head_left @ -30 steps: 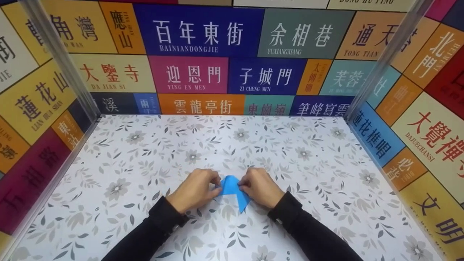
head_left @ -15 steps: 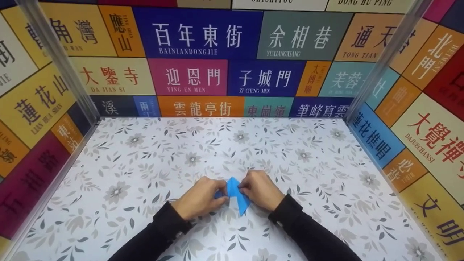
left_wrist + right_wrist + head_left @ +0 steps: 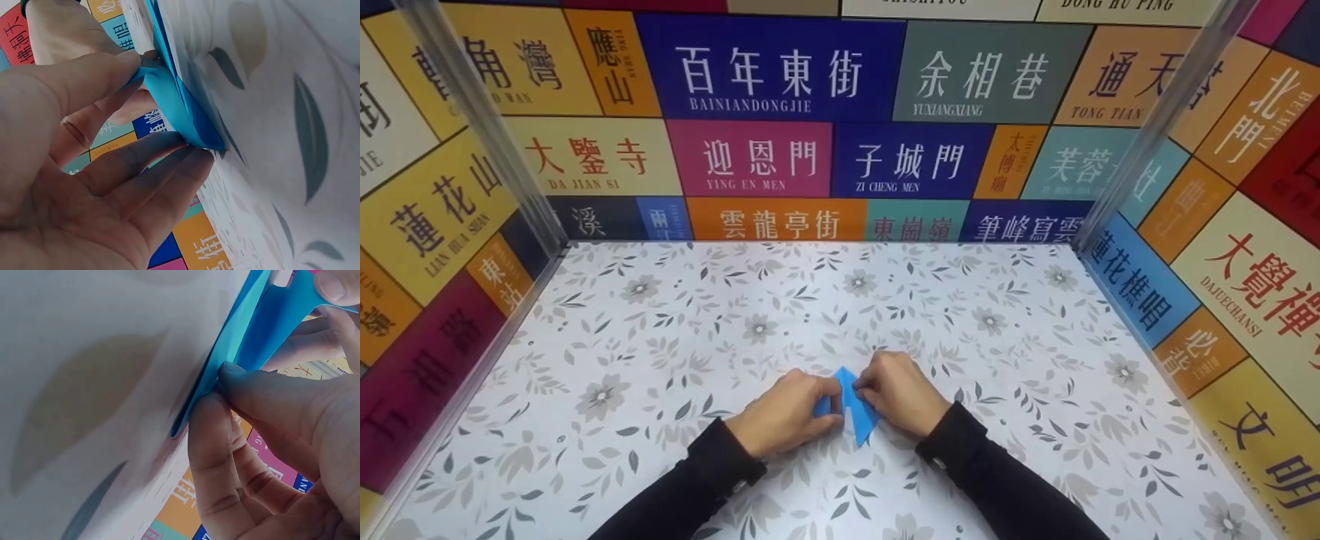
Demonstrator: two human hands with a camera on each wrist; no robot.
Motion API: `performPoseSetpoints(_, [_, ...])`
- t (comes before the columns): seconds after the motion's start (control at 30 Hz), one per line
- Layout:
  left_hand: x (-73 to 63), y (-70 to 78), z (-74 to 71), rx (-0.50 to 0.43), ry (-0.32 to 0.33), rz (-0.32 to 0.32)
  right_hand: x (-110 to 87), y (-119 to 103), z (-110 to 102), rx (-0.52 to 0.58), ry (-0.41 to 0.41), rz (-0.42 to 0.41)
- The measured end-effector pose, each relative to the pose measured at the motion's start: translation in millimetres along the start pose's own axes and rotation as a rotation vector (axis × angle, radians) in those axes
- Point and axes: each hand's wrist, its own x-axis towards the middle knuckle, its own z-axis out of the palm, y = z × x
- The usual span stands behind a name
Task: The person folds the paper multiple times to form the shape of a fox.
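Observation:
A folded piece of blue paper (image 3: pixel 863 420) lies on the table between my hands, its peak pointing away and one pointed flap toward me. My left hand (image 3: pixel 791 411) pinches a flap of it between thumb and index finger; in the left wrist view that flap of blue paper (image 3: pixel 174 104) lifts and bends, while the other fingertips (image 3: pixel 201 160) rest at its lower edge. With thumb and index finger, my right hand (image 3: pixel 901 391) pinches the right side. In the right wrist view the blue paper (image 3: pixel 281 320) curves up toward the left hand's thumb.
A white tabletop (image 3: pixel 697 300) with grey flowers and leaves spreads under both hands. Around it stand panels (image 3: pixel 765 67) of colourful name signs, with clear corner strips (image 3: pixel 1140 112) at both sides.
My left hand has moved to the right and slightly toward me, drawing its flap over, so less of the paper's left part shows. The right hand stays almost still.

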Motion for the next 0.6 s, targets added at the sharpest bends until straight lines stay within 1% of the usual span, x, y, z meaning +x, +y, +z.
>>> performPoseSetpoints(0.27, [1.6, 0.7, 5.4, 0.01, 0.002, 0.003, 1.0, -1.4, 0.9, -0.006, -0.024, 0.034])
performPoseSetpoints(0.5, [3.0, 1.4, 8.9, 0.051, 0.006, 0.032, 1.3, -0.5, 0.6, -0.012, -0.026, 0.027])
performPoseSetpoints(0.6, [2.5, 0.8, 7.8, 0.056, -0.004, 0.046, 1.4, -0.3, 0.8, -0.012, -0.024, 0.029])
